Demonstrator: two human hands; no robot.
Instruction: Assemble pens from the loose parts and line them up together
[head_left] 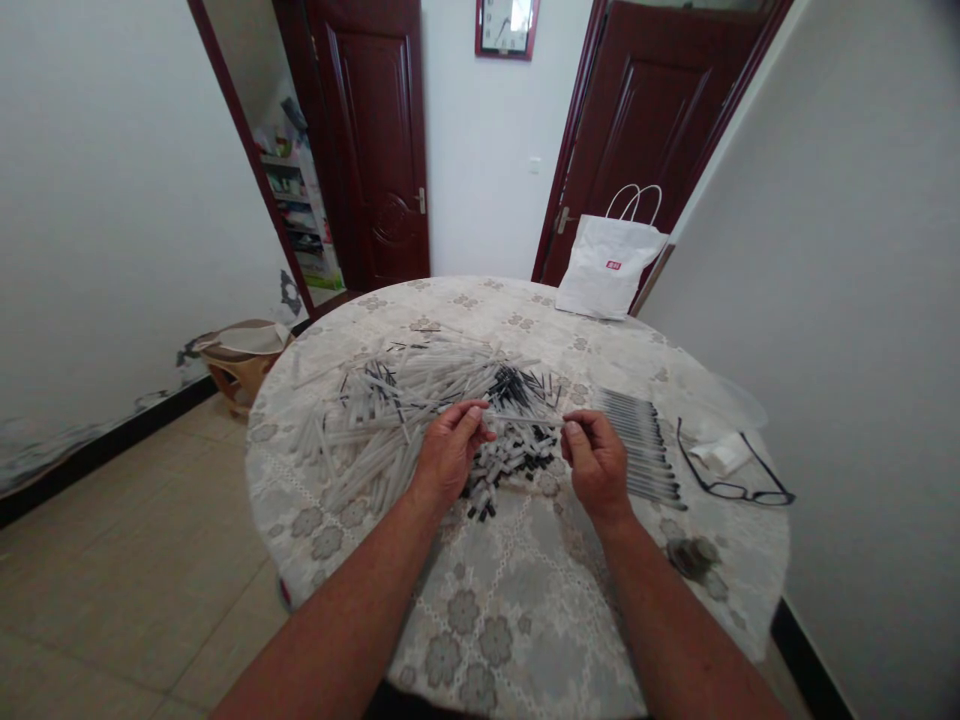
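My left hand [448, 450] and my right hand [596, 462] pinch the two ends of one thin pen [525, 416], held level just above the round table [517, 610]. Under it lies a heap of small black and white pen caps [504, 462]. A big pile of clear pen barrels [390, 415] spreads to the left of my left hand. Black refills [525, 385] lie behind the held pen. A neat row of finished pens [643, 445] lies to the right of my right hand.
Black-rimmed glasses [739, 480] and a clear plastic bag [712, 410] lie at the table's right edge. A white paper bag [609, 265] stands at the far edge. A low stool [241, 358] stands on the floor at left. Two dark red doors are behind.
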